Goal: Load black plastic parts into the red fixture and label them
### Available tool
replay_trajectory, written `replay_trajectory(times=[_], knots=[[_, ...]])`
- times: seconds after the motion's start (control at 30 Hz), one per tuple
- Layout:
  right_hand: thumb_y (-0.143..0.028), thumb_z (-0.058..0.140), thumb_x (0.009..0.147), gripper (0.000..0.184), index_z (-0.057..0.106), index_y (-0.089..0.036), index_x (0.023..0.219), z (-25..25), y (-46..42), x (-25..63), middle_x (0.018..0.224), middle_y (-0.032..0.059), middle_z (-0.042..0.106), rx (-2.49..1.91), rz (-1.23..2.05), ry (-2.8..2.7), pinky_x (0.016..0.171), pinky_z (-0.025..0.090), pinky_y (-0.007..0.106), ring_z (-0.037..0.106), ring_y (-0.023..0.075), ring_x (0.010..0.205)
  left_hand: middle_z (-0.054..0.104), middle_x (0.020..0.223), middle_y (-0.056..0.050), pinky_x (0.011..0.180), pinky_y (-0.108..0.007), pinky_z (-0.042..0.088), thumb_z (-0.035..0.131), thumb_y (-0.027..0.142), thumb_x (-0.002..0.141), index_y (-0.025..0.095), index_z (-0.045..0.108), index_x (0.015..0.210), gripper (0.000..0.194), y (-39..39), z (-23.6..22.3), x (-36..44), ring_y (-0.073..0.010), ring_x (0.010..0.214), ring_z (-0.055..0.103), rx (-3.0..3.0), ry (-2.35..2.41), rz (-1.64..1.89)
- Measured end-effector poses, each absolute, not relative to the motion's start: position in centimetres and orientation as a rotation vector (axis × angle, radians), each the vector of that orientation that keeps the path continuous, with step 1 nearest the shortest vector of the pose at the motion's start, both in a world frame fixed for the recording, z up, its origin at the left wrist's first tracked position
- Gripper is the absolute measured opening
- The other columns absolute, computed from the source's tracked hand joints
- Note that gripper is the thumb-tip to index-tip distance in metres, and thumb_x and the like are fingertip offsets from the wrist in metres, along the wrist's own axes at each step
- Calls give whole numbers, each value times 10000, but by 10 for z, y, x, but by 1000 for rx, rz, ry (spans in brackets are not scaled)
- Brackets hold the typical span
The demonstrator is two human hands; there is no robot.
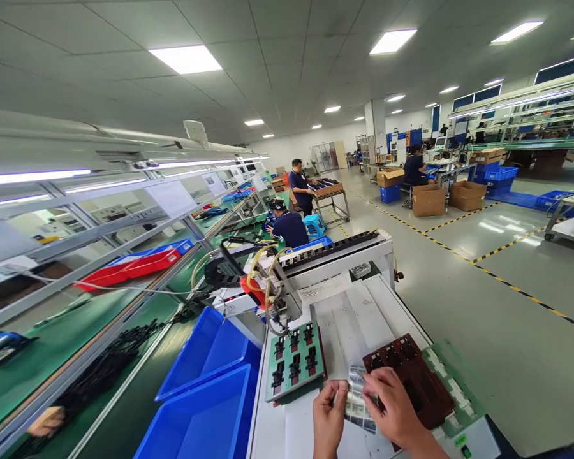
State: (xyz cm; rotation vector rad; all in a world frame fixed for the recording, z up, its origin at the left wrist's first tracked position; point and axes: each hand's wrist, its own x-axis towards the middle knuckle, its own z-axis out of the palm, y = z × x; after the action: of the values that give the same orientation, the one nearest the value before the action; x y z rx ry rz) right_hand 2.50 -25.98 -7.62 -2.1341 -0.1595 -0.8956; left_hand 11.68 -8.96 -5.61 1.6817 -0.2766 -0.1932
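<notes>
Between my two hands, above the white machine bed, is a thin shiny sheet (pixel 355 403) with small rectangular pieces in rows, like a sheet of clear labels. My left hand (pixel 328 413) pinches its left edge between thumb and fingers. My right hand (pixel 396 407) is closed over the sheet's right side with the fingertips together; whatever they grip is too small to make out. Right beside that hand lies a dark red fixture (pixel 418 389) with black parts in its far slots. Left of my hands sits a green fixture (pixel 295 364) holding several black parts.
A gantry machine head (pixel 275 287) with hoses stands beyond the green fixture. Two blue bins (pixel 205 414) are at the left, beside a green bench with a bundle of black cables (pixel 110 363). Another person's hand (pixel 46 421) rests there. Co-workers (pixel 289 228) are farther back.
</notes>
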Motion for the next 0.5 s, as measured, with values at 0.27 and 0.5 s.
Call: replay_trajectory(times=[0.27,0.5], knots=[[-164,626,909,907,172,-389,1662,-70,-228,46,1526,135,526,-1495,-633,146,944,665,439,659,257,1245,613,625,-16,642,-290,427,733,792,801,178,705,661,631,-82,-73,113,-188,651,524,1781,-326,-200],[-277,569,1007,790,155,-374,1673,-89,-262,48,1573,165,445,-1549,-722,220,987,655,467,636,280,1295,793,870,-99,791,-361,572,763,830,745,161,780,876,683,-82,-99,151,-282,843,721,1651,-240,-349]])
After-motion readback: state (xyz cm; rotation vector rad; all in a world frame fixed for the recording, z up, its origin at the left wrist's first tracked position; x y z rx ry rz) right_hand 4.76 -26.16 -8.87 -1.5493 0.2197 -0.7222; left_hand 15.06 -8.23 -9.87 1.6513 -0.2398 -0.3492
